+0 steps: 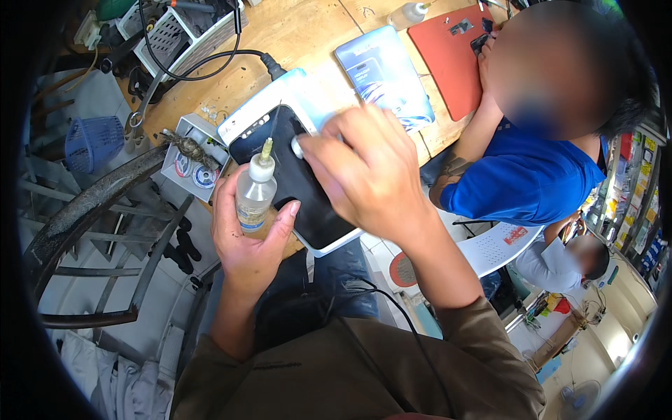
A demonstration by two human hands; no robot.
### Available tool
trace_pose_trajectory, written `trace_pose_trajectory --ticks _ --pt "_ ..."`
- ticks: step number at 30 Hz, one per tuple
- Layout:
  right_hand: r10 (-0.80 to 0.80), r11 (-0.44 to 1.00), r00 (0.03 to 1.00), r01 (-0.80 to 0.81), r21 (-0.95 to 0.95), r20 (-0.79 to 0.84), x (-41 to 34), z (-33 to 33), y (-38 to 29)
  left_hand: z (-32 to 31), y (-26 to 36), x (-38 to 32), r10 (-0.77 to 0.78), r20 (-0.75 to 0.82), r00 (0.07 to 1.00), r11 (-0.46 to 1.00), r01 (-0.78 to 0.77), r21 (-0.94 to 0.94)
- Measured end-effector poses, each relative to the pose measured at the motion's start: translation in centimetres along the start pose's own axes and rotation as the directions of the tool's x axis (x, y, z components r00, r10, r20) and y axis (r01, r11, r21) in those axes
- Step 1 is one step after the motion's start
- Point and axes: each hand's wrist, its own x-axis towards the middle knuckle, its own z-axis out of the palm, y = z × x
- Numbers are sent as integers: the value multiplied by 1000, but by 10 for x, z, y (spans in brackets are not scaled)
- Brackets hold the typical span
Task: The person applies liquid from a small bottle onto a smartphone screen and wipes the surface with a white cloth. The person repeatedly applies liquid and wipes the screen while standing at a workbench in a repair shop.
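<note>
My left hand (pixel 247 257) holds a clear plastic dispensing bottle (pixel 256 199) upright between thumb and fingers. The bottle has a white cap and a thin needle tip, and its label is too small to read. My right hand (pixel 373 173), blurred, pinches a small white piece (pixel 297 147) that I cannot identify. That piece is over or touching the flat black top (pixel 320 218) of a white corded device (pixel 236 126). Buttons run along the device's far-left edge. Parts of the black top are hidden by both hands and the bottle.
A blue printed box (pixel 378 68) and a red mat (pixel 438 63) lie on the wooden table (pixel 299 31). A person in a blue shirt (pixel 520 168) works at the mat. A white tray (pixel 184 131) with spools, a black power cord (pixel 231 52) and a metal railing (pixel 89 205) are leftward.
</note>
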Motion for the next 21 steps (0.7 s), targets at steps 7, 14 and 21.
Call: trace_pose_trajectory --ticks 7,14,21 --pt "132 991 977 -129 -27 168 -59 -42 -37 -2 7 -2 -22 3 1000 1000 22 -19" --pt "13 1000 1000 -14 -8 -24 12 9 0 1 3 1 23 -10 1000 1000 -23 -13" --pt "205 979 967 -202 -35 150 -47 -39 -42 -2 6 -4 -45 18 999 999 45 19"
